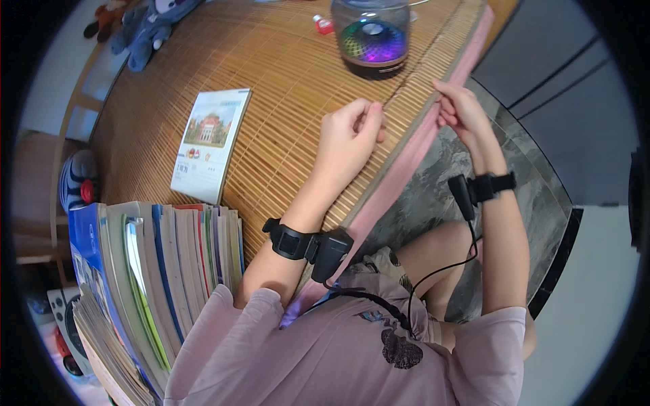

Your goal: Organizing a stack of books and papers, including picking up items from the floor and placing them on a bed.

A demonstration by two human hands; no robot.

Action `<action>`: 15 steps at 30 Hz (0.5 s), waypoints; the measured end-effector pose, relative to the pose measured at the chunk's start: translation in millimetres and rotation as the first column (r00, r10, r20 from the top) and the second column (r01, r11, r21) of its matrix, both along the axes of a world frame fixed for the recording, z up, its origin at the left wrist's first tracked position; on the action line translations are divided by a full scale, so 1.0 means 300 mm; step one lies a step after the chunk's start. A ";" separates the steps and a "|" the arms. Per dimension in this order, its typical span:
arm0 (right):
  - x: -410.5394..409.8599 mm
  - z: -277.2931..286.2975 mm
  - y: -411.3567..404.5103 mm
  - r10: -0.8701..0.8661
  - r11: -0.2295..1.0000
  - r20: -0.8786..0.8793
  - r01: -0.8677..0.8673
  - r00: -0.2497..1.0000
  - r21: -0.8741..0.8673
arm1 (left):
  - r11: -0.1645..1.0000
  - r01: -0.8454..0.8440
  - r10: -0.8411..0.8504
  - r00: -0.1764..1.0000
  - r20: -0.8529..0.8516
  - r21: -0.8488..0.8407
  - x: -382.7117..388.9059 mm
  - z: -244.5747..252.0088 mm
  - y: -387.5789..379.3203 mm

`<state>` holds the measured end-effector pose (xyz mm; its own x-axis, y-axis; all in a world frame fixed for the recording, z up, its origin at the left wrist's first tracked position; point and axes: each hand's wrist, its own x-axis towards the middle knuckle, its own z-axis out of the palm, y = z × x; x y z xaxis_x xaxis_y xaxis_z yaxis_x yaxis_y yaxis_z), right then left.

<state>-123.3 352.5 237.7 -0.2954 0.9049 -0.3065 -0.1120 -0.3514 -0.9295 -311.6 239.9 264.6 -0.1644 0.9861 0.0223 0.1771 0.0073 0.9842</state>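
Note:
A bamboo slat mat (284,96) with a grey-green border and a pink cloth edge (401,175) covers the surface before me. My left hand (351,134) rests over the mat near its edge, fingers curled; a thin dark line, perhaps a cord, runs from beside its fingertips up along the mat, and whether they pinch it is unclear. At the border, my right hand (461,109) has thumb and finger closed on the mat's edge, the other fingers curled by the pink cloth. Both wrists wear black straps with cabled devices. A clear round container (373,45) with a glowing coloured base stands beyond my hands.
A booklet with a picture of a building (209,142) lies on the mat at left. A long row of books (167,254) stands nearer my body. Plush toys (147,35) and a small red-and-white item (323,25) lie farther back. Grey marbled floor (426,198) shows beyond the edge.

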 end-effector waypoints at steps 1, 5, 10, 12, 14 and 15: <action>0.000 -0.005 0.006 -0.001 1.000 -0.027 0.002 1.000 0.018 | 1.000 -0.006 0.006 1.000 -0.012 -0.003 -0.012 0.011 0.002; -0.026 0.002 -0.005 0.024 1.000 -0.033 -0.024 0.999 -0.001 | 0.986 -0.119 0.141 0.969 -0.204 0.120 -0.112 -0.012 0.017; -0.006 0.003 -0.001 0.034 0.998 0.024 -0.032 0.999 -0.055 | 0.899 -0.397 0.436 0.853 -0.288 0.185 -0.267 -0.072 0.046; -0.024 0.017 -0.008 0.032 0.998 0.062 -0.029 0.998 -0.057 | 0.901 -0.419 0.433 0.861 -0.267 0.110 -0.272 -0.056 0.041; -0.033 0.023 -0.008 0.026 0.999 0.085 -0.023 0.996 -0.044 | 0.915 -0.399 0.402 0.887 -0.229 0.060 -0.275 -0.061 0.036; -0.037 0.028 -0.004 0.043 0.998 0.103 -0.038 0.994 -0.050 | 0.909 -0.415 0.415 0.884 -0.215 0.048 -0.276 -0.055 0.037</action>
